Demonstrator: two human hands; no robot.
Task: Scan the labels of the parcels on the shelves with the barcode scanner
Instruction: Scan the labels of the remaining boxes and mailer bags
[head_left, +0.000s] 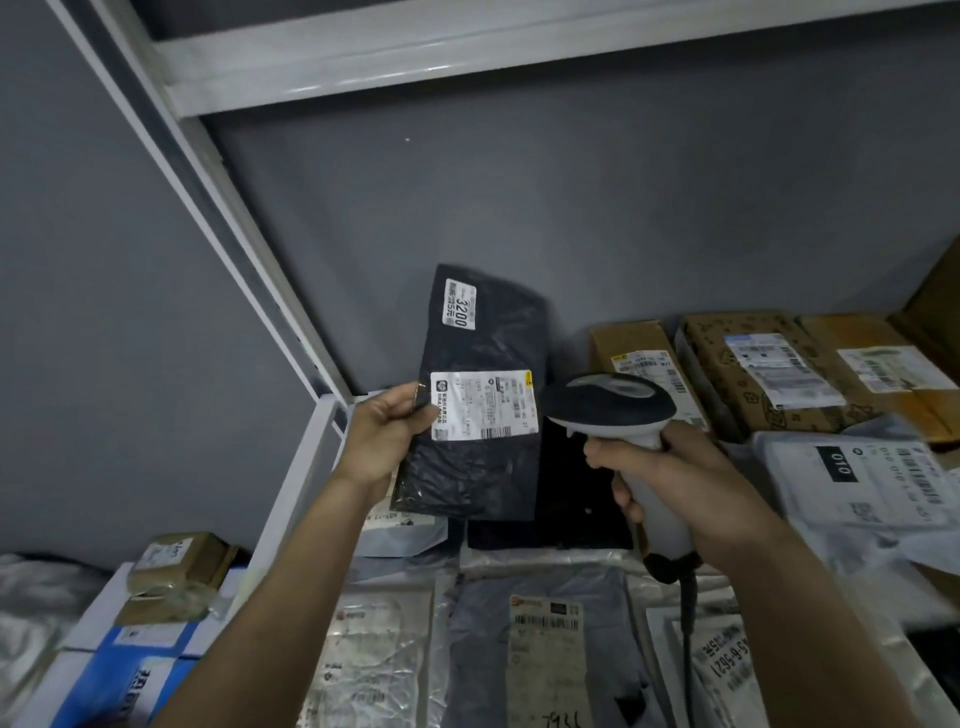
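Note:
My left hand holds a black plastic parcel upright by its left edge, above the shelf. A white shipping label sits on its front, and a small sticker reading 3200 is near its top. My right hand grips the white handle of the barcode scanner. Its dark head points left at the label, a short gap from the parcel's right edge. The scanner's cable hangs down from the handle.
Brown cardboard boxes with labels stand at the back right. White and grey mailer bags cover the shelf in front and to the right. A blue-and-white box and a small taped packet lie on the neighbouring shelf at left.

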